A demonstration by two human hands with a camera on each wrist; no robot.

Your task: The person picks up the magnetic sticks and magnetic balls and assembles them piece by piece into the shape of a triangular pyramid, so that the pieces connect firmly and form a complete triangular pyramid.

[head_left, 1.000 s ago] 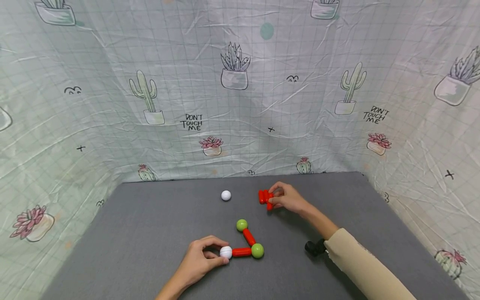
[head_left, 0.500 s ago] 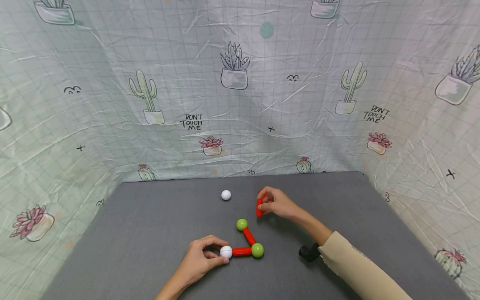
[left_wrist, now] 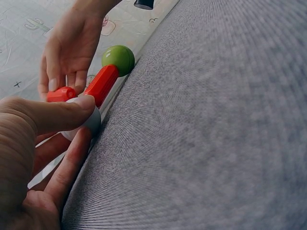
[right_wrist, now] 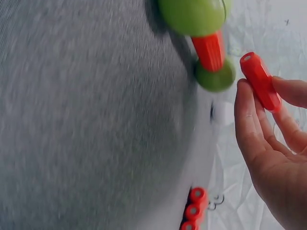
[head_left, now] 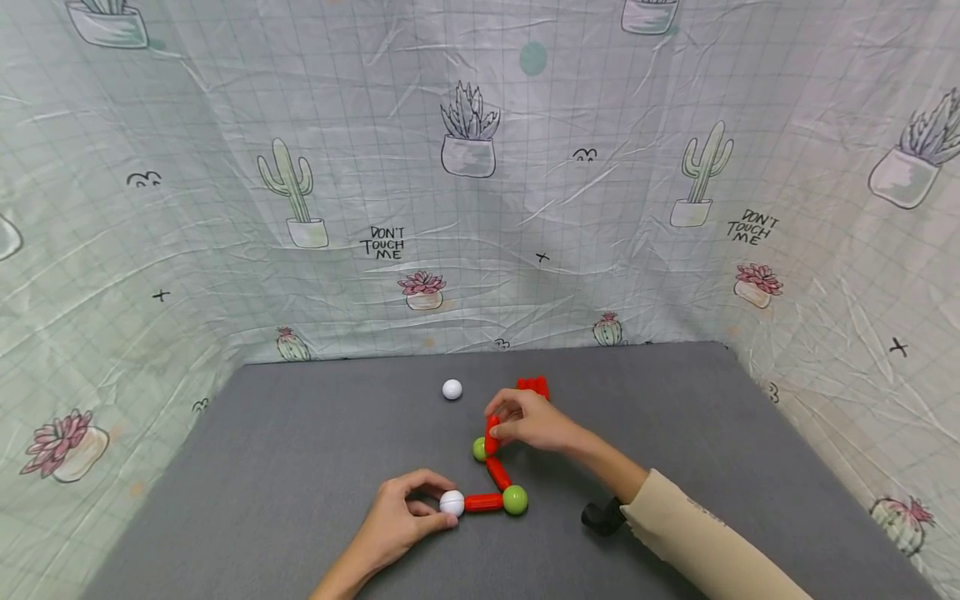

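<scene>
My left hand (head_left: 405,510) pinches a white ball (head_left: 452,503) between thumb and fingers on the grey table. A red rod (head_left: 483,503) joins that ball to a green ball (head_left: 515,500). From there a second red rod (head_left: 498,473) runs back to another green ball (head_left: 480,449), so the chain is bent. Between its thumb and fingertips, my right hand (head_left: 534,419) holds a loose red rod (right_wrist: 261,81). In the head view this rod overlaps the farther green ball; whether they touch I cannot tell.
Several red rods (head_left: 534,386) lie side by side behind my right hand. A loose white ball (head_left: 452,389) sits toward the back of the table. Beneath the right sleeve shows a black object (head_left: 602,518). A cactus-printed sheet (head_left: 468,242) surrounds the table.
My right hand has drawn one red rod from the group and carried it left and nearer, to the farther green ball. The left hand stays on its white ball.
</scene>
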